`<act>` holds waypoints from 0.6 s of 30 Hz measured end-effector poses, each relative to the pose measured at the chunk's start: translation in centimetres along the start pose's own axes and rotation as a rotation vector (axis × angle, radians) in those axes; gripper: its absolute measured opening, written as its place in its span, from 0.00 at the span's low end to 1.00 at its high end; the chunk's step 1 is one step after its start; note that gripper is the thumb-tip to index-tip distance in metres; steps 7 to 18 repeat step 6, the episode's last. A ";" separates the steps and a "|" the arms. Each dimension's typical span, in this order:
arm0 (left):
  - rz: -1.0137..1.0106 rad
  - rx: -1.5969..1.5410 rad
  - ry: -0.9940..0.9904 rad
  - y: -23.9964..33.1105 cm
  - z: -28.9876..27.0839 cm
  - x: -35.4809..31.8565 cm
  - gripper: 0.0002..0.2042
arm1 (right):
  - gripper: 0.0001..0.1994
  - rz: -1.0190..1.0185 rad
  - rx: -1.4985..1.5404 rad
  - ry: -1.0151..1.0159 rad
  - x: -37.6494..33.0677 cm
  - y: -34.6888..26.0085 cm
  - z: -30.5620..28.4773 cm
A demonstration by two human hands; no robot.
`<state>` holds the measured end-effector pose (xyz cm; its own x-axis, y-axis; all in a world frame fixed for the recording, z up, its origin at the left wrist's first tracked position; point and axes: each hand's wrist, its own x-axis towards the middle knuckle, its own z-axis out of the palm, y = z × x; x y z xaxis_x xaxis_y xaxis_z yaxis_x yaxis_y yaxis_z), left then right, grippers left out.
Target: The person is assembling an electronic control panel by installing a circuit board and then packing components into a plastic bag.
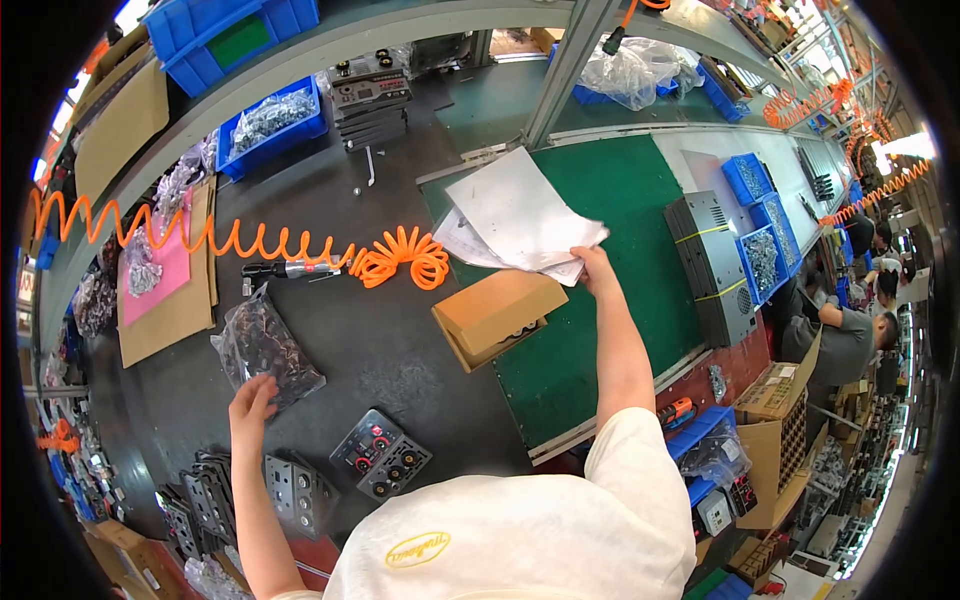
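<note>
My right hand (pixel 594 270) pinches the lower right edge of some loose white sheets of paper (pixel 520 205), which lie tilted over the green mat. Just below the sheets sits a brown cardboard box (pixel 495 308), with dark parts partly showing inside it. My left hand (pixel 252 402) has its fingers loosely bent and apart, with nothing visible in them. It is at the lower edge of a clear plastic bag (pixel 265 345) of dark parts; whether it touches the bag, I cannot tell. A control panel with red and black knobs (pixel 380 453) lies nearer to me.
An orange coiled air hose (pixel 400 258) crosses the dark table beside an air ratchet (pixel 290 269). Blue bins of small metal parts (pixel 270 122) stand at the back left. Strapped grey metal housings (pixel 710 265) rest at the right. Grey panels (pixel 300 492) stand near my left forearm.
</note>
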<state>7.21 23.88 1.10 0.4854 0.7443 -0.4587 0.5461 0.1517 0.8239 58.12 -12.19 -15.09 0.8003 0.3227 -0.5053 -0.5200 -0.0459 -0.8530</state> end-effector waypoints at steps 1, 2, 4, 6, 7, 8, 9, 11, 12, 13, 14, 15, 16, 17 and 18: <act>-0.021 -0.001 0.042 -1.0 -0.6 -1.1 0.17 | 0.17 -0.078 -0.059 0.021 0.3 -0.4 0.5; -0.044 -0.004 0.085 -1.4 -0.9 -1.8 0.17 | 0.18 -0.181 0.023 -0.091 0.8 -1.8 0.7; -0.062 -0.023 0.125 -2.0 -1.3 -3.1 0.18 | 0.20 -0.253 0.114 -0.128 -0.5 -5.4 1.7; -0.084 -0.053 0.160 -2.9 -1.0 -4.5 0.18 | 0.22 -0.288 0.189 -0.204 -1.6 -8.0 3.2; -0.084 -0.053 0.160 -2.9 -1.0 -4.5 0.18 | 0.22 -0.288 0.189 -0.204 -1.6 -8.0 3.2; -0.084 -0.053 0.160 -2.9 -1.0 -4.5 0.18 | 0.22 -0.288 0.189 -0.204 -1.6 -8.0 3.2; -0.084 -0.053 0.160 -2.9 -1.0 -4.5 0.18 | 0.22 -0.288 0.189 -0.204 -1.6 -8.0 3.2; -0.084 -0.053 0.160 -2.9 -1.0 -4.5 0.18 | 0.22 -0.288 0.189 -0.204 -1.6 -8.0 3.2; -0.084 -0.053 0.160 -2.9 -1.0 -4.5 0.18 | 0.22 -0.288 0.189 -0.204 -1.6 -8.0 3.2; -0.084 -0.053 0.160 -2.9 -1.0 -4.5 0.18 | 0.22 -0.288 0.189 -0.204 -1.6 -8.0 3.2; -0.084 -0.053 0.160 -2.9 -1.0 -4.5 0.18 | 0.22 -0.288 0.189 -0.204 -1.6 -8.0 3.2; -0.084 -0.053 0.160 -2.9 -1.0 -4.5 0.18 | 0.22 -0.288 0.189 -0.204 -1.6 -8.0 3.2; -0.084 -0.053 0.160 -2.9 -1.0 -4.5 0.18 | 0.22 -0.288 0.189 -0.204 -1.6 -8.0 3.2; -0.084 -0.053 0.160 -2.9 -1.0 -4.5 0.18 | 0.22 -0.288 0.189 -0.204 -1.6 -8.0 3.2; -0.084 -0.053 0.160 -2.9 -1.0 -4.5 0.18 | 0.22 -0.288 0.189 -0.204 -1.6 -8.0 3.2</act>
